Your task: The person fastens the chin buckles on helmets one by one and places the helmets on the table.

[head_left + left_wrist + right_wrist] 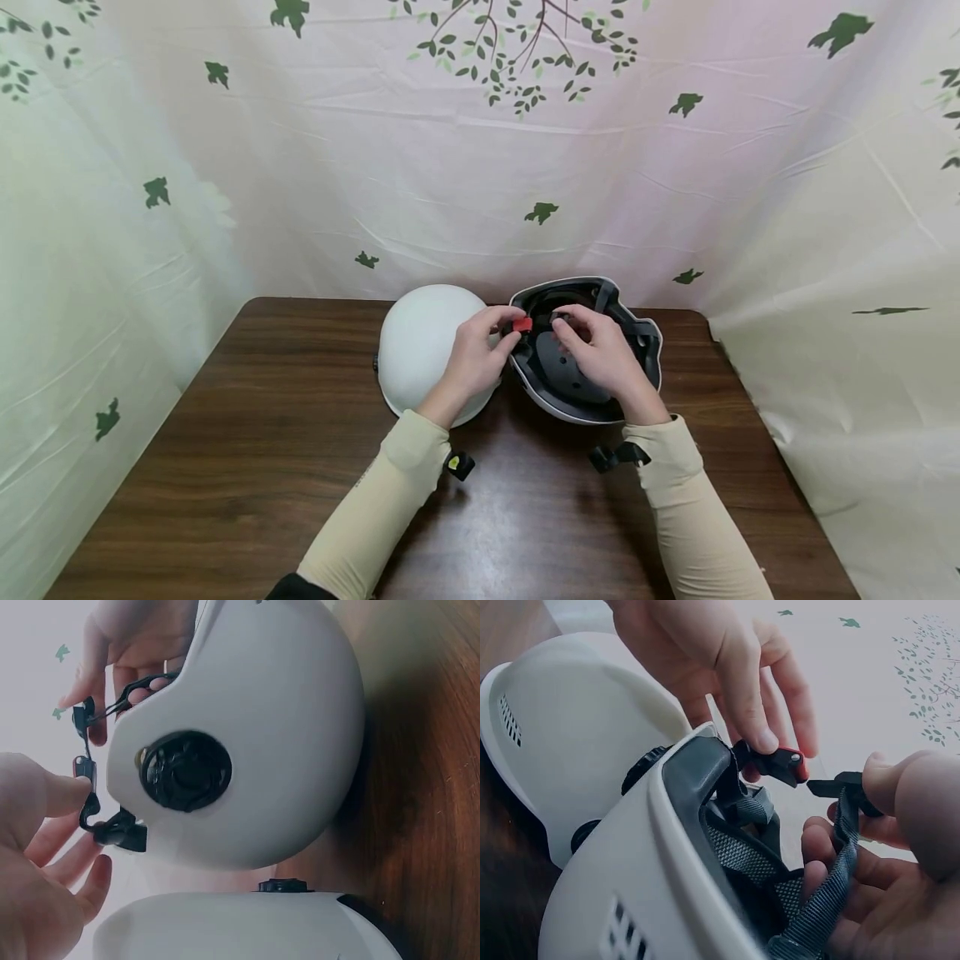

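Note:
A white helmet (558,371) lies upturned on the table, its black padded inside showing. My left hand (476,346) pinches a black buckle half with a red part (791,765) on a short strap at the helmet's left side. Between the thumb and fingers of my right hand (603,354) is the other, black buckle half (832,786), on a dark woven chin strap (829,900). The two halves face each other, a small gap between them in the right wrist view. Left of them, a second white helmet (420,350) sits dome up, beneath my left hand and wrist in the head view.
Both helmets stand at the back of the brown wooden table (270,442), close side by side. A pale curtain (450,183) with leaf and bird prints hangs right behind the table. A round black ear piece (187,772) is set in the upturned helmet's side.

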A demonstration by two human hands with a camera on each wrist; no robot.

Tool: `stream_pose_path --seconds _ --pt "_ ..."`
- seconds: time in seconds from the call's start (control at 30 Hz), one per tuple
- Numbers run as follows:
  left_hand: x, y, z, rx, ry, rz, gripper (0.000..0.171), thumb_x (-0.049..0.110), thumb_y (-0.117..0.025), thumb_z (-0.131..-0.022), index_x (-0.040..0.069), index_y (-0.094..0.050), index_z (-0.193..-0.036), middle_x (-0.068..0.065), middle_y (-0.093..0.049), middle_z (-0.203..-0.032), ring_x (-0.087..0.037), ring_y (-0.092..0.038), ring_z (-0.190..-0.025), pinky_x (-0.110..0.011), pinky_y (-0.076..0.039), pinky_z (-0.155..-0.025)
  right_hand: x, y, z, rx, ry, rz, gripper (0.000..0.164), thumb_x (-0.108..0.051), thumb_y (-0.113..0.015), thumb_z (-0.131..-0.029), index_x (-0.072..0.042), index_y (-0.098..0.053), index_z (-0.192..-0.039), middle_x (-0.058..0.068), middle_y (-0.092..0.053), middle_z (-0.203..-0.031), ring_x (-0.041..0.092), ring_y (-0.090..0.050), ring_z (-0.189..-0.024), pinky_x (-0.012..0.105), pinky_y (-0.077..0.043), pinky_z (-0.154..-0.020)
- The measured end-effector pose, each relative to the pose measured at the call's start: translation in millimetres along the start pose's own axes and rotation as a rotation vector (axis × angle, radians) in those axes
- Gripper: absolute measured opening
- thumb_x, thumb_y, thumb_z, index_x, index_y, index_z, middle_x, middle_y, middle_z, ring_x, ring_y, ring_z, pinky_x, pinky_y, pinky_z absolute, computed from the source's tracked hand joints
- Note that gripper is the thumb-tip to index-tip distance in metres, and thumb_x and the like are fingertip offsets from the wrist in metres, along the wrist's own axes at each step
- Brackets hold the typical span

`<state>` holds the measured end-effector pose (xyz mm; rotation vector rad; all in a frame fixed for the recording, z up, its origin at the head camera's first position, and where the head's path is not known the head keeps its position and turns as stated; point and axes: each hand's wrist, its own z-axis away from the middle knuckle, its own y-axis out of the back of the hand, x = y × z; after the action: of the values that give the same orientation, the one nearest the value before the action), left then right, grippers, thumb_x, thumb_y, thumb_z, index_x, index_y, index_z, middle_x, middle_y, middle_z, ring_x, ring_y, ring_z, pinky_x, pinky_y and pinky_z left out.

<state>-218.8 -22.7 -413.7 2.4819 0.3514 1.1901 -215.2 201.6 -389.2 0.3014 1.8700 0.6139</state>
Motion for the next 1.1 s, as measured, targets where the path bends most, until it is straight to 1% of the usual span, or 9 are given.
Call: stream_pose_path --seconds 0.1,0.27,0.43,0.53,0.67,0.87,1.0,1.07,1.1 --pt "0.8 0.3 0.2 0.007 0.010 0.002 0.028 -0.003 -0.076 -0.093 0.004 -0.074 -0.121 -0.012 -0.075 -0.116 -0.028 -0.069 -0.105 -0.047 -0.058 -0.094 0.7 -1.8 0.6 -0.017 0.013 -0.004 0.031 -0.026 -0.058 -0.110 -0.003 -0.067 -0.129 0.019 -0.073 -0.101 0.035 -0.072 -0.084 0.028 -0.057 -0.068" --pt "1.9 -0.4 0.5 0.006 0.028 0.029 0.028 -0.003 -0.075 -0.094 0.004 -0.074 -0.122 -0.012 -0.074 -0.118 -0.030 -0.069 -0.107 -0.048 -0.057 -0.097 2.0 -4.3 2.2 -0.047 0.007 -0.017 0.031 -0.023 -0.056 -0.111 0.000 -0.066 -0.130 0.015 -0.072 -0.101 0.032 -0.070 -0.085 0.028 -0.056 -0.070" --pt "1.6 -0.6 -0.5 0.010 0.017 0.047 0.028 -0.002 -0.075 -0.095 0.005 -0.074 -0.122 -0.010 -0.074 -0.119 -0.024 -0.069 -0.108 -0.040 -0.058 -0.097 0.3 -4.3 1.5 -0.064 -0.012 -0.019 0.034 -0.025 -0.055 -0.111 -0.002 -0.066 -0.134 0.014 -0.072 -0.104 0.033 -0.071 -0.087 0.028 -0.057 -0.074" --pt "0.1 -1.1 -1.4 0.020 0.004 0.062 0.027 -0.004 -0.074 -0.095 0.006 -0.074 -0.120 -0.009 -0.073 -0.117 -0.022 -0.069 -0.106 -0.036 -0.058 -0.095 -0.4 -4.5 0.1 -0.054 -0.008 -0.017 0.036 -0.025 -0.055 -0.111 -0.002 -0.064 -0.138 0.016 -0.073 -0.104 0.029 -0.071 -0.085 0.028 -0.057 -0.072" --pt "-1.0 -1.9 -2.1 0.019 -0.004 0.099 0.027 -0.004 -0.073 -0.095 0.006 -0.074 -0.120 -0.009 -0.071 -0.116 -0.022 -0.069 -0.102 -0.036 -0.060 -0.092 0.7 -5.3 -1.5 -0.005 0.014 -0.056 0.037 -0.020 -0.056 -0.111 0.000 -0.061 -0.141 0.022 -0.074 -0.100 0.030 -0.070 -0.078 0.028 -0.056 -0.067" --pt "0.1 -2.8 -1.9 0.026 0.028 0.143 0.027 -0.003 -0.074 -0.095 0.004 -0.073 -0.122 -0.011 -0.072 -0.118 -0.023 -0.071 -0.103 -0.037 -0.060 -0.093 0.9 -7.9 -1.5 0.026 0.052 -0.091 0.028 -0.013 -0.058 -0.109 0.001 -0.064 -0.133 0.025 -0.074 -0.096 0.034 -0.070 -0.075 0.028 -0.057 -0.065" --pt "1.1 -2.5 -2.6 0.043 0.045 0.142 0.027 -0.001 -0.077 -0.094 0.002 -0.073 -0.121 -0.012 -0.074 -0.116 -0.023 -0.073 -0.100 -0.037 -0.060 -0.093 0.2 -9.5 -0.6 0.005 0.074 -0.048 0.028 -0.012 -0.059 -0.108 -0.001 -0.067 -0.133 0.021 -0.076 -0.096 0.030 -0.072 -0.079 0.025 -0.056 -0.068" --pt "1.1 -2.5 -2.9 0.046 0.051 0.143 0.027 0.000 -0.078 -0.093 0.002 -0.073 -0.120 -0.012 -0.075 -0.115 -0.023 -0.074 -0.100 -0.038 -0.060 -0.093 0.2 -10.6 -0.4 -0.006 0.097 -0.013 0.029 -0.011 -0.060 -0.108 -0.001 -0.068 -0.134 0.016 -0.077 -0.094 0.026 -0.072 -0.080 0.024 -0.055 -0.069" --pt "1.1 -2.4 -2.9 0.046 0.055 0.145 0.027 0.000 -0.078 -0.093 0.002 -0.073 -0.120 -0.012 -0.076 -0.114 -0.023 -0.074 -0.100 -0.037 -0.060 -0.093 0.3 -11.2 -0.4 -0.008 0.110 0.009 0.029 -0.010 -0.061 -0.107 -0.002 -0.068 -0.134 0.013 -0.076 -0.092 0.025 -0.072 -0.079 0.023 -0.054 -0.067"
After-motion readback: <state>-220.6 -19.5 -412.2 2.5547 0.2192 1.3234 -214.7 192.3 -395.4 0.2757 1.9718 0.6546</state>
